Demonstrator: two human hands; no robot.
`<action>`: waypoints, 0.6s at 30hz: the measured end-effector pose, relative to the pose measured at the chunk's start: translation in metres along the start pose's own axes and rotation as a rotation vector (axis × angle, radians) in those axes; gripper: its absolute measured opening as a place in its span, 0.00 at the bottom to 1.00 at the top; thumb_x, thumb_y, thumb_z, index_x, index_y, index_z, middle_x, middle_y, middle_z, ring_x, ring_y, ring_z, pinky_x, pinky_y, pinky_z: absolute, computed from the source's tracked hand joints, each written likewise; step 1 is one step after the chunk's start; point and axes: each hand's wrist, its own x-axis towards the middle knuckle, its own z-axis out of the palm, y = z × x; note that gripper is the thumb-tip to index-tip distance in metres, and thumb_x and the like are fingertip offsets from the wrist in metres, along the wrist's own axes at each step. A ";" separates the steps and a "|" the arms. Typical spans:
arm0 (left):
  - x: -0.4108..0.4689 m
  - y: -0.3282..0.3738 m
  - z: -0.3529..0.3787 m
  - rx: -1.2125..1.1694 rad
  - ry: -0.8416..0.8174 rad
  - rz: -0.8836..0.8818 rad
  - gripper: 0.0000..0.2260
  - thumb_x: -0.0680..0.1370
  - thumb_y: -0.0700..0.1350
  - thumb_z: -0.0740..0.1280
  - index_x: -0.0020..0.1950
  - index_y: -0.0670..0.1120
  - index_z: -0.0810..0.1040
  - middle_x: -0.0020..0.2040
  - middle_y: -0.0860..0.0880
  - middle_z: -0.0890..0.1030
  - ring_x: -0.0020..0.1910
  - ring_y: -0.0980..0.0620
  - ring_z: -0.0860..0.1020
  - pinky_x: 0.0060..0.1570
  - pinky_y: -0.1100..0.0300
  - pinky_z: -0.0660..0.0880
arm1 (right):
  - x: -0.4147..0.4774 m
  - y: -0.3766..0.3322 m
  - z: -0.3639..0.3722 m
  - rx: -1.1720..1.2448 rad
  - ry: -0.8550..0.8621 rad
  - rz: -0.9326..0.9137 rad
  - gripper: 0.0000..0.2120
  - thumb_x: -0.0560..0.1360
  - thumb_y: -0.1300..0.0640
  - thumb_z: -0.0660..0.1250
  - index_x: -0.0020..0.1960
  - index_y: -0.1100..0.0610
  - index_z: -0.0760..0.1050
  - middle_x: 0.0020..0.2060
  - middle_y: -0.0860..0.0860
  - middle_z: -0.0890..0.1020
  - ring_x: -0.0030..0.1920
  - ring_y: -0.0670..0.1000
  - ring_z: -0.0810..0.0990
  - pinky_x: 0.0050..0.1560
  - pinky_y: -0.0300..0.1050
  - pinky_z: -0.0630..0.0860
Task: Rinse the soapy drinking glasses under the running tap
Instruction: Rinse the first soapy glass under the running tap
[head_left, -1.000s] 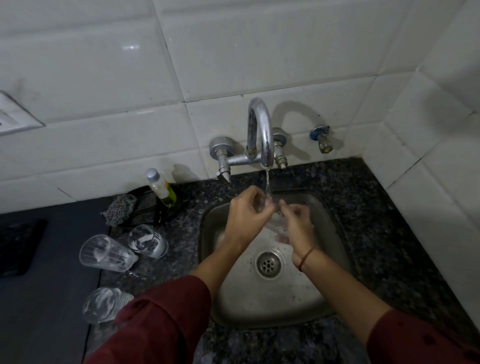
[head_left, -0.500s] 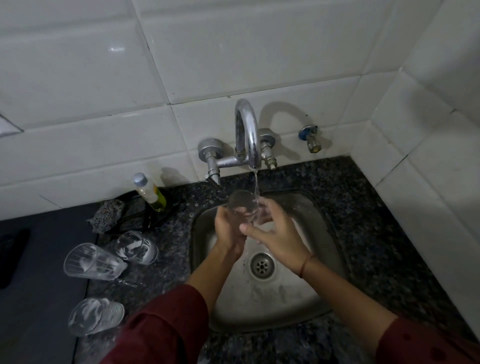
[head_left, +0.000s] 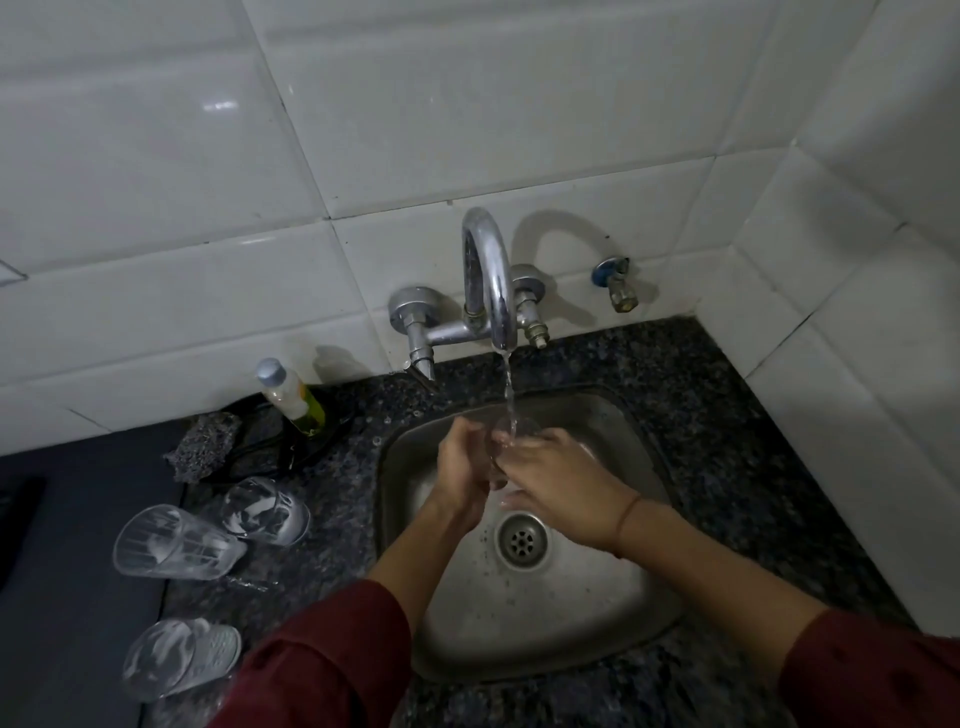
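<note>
Under the tap (head_left: 488, 280), at mid-frame over the sink (head_left: 644, 426), a clear drinking glass (head_left: 497, 463) sits in the thin stream, mostly hidden between both hands. The left hand (head_left: 462, 467) curls round its side; the right hand (head_left: 556, 483) wraps it from the other side, fingers bent. Wet and soapy, it is likely light, rigid, slippery and breakable, so it is best held round the body. Three soapy glasses (head_left: 176, 543) lie on the surface (head_left: 727, 441) at lower left.
</note>
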 end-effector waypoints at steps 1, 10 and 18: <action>0.001 -0.001 0.000 0.035 -0.013 -0.020 0.19 0.81 0.50 0.55 0.37 0.45 0.78 0.32 0.46 0.74 0.26 0.51 0.67 0.25 0.58 0.60 | 0.007 -0.001 -0.003 -0.035 -0.073 0.028 0.10 0.81 0.50 0.64 0.59 0.54 0.76 0.59 0.52 0.80 0.61 0.55 0.78 0.56 0.50 0.70; 0.010 -0.011 -0.001 0.030 0.249 0.155 0.14 0.82 0.43 0.59 0.42 0.37 0.78 0.36 0.40 0.74 0.34 0.45 0.72 0.30 0.58 0.69 | 0.033 -0.010 -0.007 0.341 -0.097 0.231 0.06 0.78 0.63 0.64 0.50 0.57 0.80 0.47 0.56 0.81 0.50 0.58 0.80 0.49 0.51 0.75; 0.005 -0.007 0.004 -0.139 0.124 0.080 0.21 0.83 0.46 0.57 0.32 0.48 0.78 0.30 0.48 0.75 0.28 0.53 0.72 0.30 0.57 0.66 | 0.033 -0.014 -0.006 0.020 -0.032 0.131 0.08 0.81 0.58 0.63 0.56 0.54 0.79 0.53 0.52 0.82 0.55 0.55 0.80 0.45 0.43 0.67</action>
